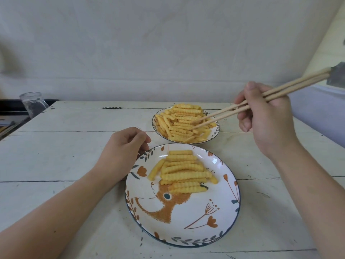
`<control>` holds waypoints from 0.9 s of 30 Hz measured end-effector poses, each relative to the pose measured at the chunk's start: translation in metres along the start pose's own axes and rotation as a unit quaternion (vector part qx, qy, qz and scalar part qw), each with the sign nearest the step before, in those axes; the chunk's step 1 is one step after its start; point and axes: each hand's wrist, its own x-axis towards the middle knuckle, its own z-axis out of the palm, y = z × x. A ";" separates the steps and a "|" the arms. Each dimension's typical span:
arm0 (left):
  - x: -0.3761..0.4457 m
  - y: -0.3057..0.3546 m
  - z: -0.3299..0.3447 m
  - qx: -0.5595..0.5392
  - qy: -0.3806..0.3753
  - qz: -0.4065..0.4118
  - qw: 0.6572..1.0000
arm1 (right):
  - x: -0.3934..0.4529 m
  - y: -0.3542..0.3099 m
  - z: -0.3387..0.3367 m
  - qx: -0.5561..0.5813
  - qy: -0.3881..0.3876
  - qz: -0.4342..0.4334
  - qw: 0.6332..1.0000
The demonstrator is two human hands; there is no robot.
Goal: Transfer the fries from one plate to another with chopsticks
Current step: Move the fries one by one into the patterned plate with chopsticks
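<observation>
chopsticks down in the far pile of fries

your right hand [265, 116] grips the pale wooden chopsticks [242, 107], tips nearly closed in the crinkle-cut yellow fries [183, 122] on the far blue-rimmed plate [214, 132]; your left hand [123, 146], fingers loosely curled and holding nothing, rests beside the near deer-painted plate [186, 217], which carries a smaller stack of fries [183, 171]; both sit on the white plank table [65, 156]

Both forearms are bare, with no sleeves showing. The left hand [125, 146] and right hand [265, 118] wear no gloves or rings.
</observation>
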 end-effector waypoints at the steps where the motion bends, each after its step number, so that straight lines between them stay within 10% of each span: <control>1: 0.000 0.000 0.000 0.001 0.000 0.000 1.000 | 0.000 0.005 0.000 -0.029 0.017 -0.006 0.999; 27: -0.001 0.001 0.000 0.006 0.000 -0.001 1.000 | -0.010 0.043 0.022 -0.039 -0.065 -0.005 0.997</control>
